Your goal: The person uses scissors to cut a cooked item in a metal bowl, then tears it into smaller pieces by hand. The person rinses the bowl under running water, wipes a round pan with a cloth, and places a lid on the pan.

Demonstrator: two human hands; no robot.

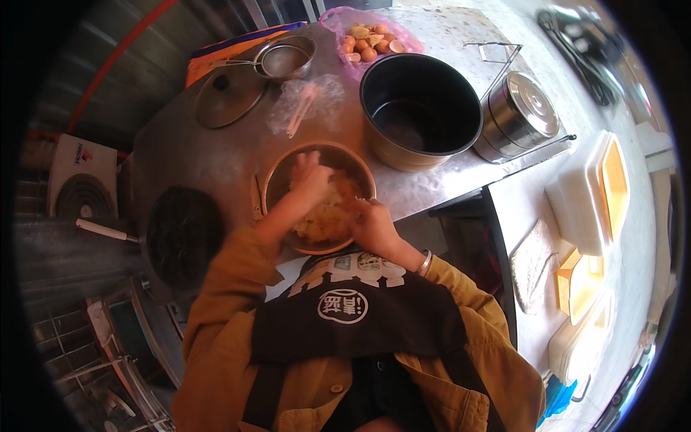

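Note:
A round bowl (pixel 318 144) with an orange-brown rim stands before me, holding a pale and orange-brown shredded or mashed food (pixel 324 218). Over the food, inside the bowl, is my left hand (pixel 312 175), blurred, its fingers bent; whether it holds food is unclear. My right hand (pixel 373 224) grips the bowl's rim at the lower right, fingers curled over it, with a pale bit near the fingertips. Just beyond the bowl is a clear plastic bag (pixel 324 102) with pinkish sticks or utensils. A deep black-lined pot (pixel 372 140) stands to the right.
Eggshells (pixel 369 54) lie in a pink bag (pixel 410 40). A glass lid (pixel 229 102), a strainer on a metal bowl (pixel 283 59) and a molded black pan (pixel 183 237) are left; a lidded steel canister (pixel 521 116), plastic containers (pixel 575 194) and a cloth (pixel 532 270) are right.

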